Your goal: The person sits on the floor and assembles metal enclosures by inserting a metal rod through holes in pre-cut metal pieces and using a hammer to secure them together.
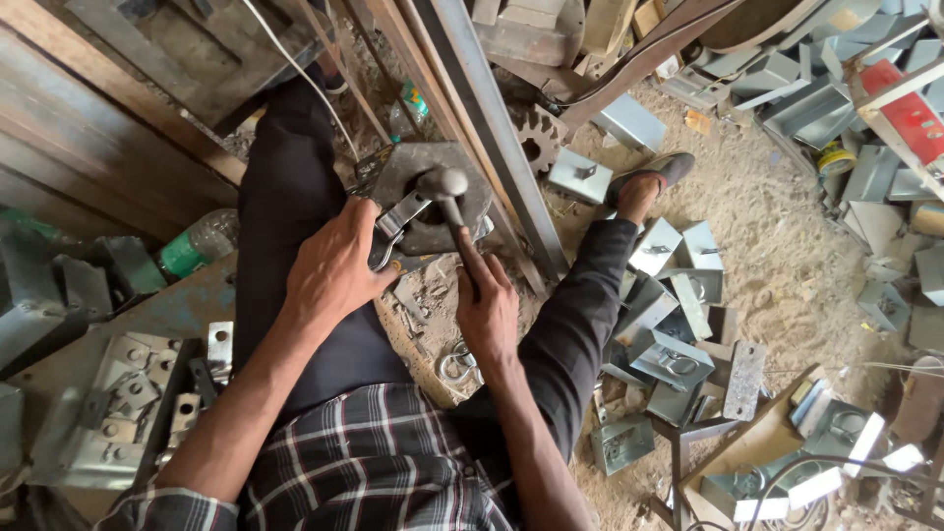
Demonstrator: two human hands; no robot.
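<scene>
Right hand (487, 307) gripped the hammer (447, 197) low on its handle; left hand (334, 267) pinched a stiff bracket (395, 224) at nine o'clock on the heavy block (462, 211)

Sandy dirt floor (777, 236) — scattered grey metal boxes (669, 359), rusty steel beams (492, 118).

Left hand (329, 267): forearm extended forward, palm down, fingers curled in a pinching grip. Right hand (485, 307): forearm extended forward, fist closed in an upright grip, thumb along top. Both hands near each other, between spread legs.
</scene>
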